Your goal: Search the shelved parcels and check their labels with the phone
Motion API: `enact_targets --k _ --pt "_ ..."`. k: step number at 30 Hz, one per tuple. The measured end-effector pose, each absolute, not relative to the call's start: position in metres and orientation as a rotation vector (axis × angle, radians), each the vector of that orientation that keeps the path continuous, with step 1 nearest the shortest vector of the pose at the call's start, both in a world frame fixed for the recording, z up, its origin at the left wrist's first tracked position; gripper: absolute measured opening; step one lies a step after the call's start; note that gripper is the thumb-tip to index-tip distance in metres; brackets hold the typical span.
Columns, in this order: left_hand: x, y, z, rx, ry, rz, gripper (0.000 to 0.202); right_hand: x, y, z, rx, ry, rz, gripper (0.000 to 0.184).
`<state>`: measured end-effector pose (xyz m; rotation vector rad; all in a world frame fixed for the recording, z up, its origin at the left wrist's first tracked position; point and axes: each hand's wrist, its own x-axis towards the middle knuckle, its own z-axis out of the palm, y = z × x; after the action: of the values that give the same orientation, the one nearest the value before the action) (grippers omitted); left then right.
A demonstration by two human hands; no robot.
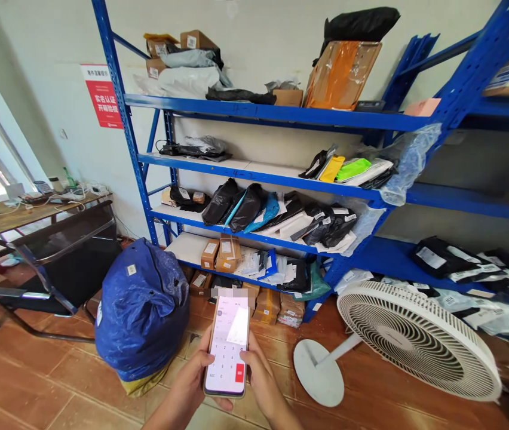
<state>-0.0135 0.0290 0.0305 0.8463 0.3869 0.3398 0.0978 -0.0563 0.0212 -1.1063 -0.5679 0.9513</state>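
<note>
- Left hand [198, 360] and right hand [257, 363]: closed around the phone [225, 358] by its long edges, thumbs at the screen.
- Phone, held between both: keypad digits and "ABC" readable; red key's lettering too small.
- Beyond the grip, blue shelf beam [241, 174]: marked "4-2".
- Farther, leftward: red poster [104, 103], "实名认证".
- Right of the grip, fan [409, 340]: hub lettering illegible.

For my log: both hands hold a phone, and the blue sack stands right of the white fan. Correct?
Wrong side: the head view shows the blue sack left of the fan. The left hand and right hand hold the phone.
</note>
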Motion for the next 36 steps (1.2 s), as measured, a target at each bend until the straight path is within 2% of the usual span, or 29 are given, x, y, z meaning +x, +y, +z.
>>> enact_targets --k 7,13,17,26,31,36 --pt "-0.013 0.030 0.028 0.906 0.456 0.349 0.081 0.098 -0.059 0.025 -1.091 -0.585 0.957 0.041" --pt "-0.013 0.031 0.027 0.888 0.390 0.335 0.080 0.096 -0.061 0.021 -1.065 -0.670 0.959 0.062" --pt "-0.014 0.029 0.032 0.904 0.394 0.312 0.077 0.094 -0.056 0.015 -1.092 -0.555 0.910 0.044" --pt "-0.014 0.031 0.033 0.900 0.377 0.298 0.076 0.098 -0.061 0.024 -1.061 -0.602 0.979 0.050" --pt "-0.014 0.031 0.034 0.882 0.342 0.297 0.083 0.097 -0.057 0.019 -1.048 -0.562 0.924 0.047" --pt "-0.016 0.032 0.040 0.970 0.402 0.262 0.098 0.096 -0.056 0.017 -1.062 -0.552 0.953 0.051"
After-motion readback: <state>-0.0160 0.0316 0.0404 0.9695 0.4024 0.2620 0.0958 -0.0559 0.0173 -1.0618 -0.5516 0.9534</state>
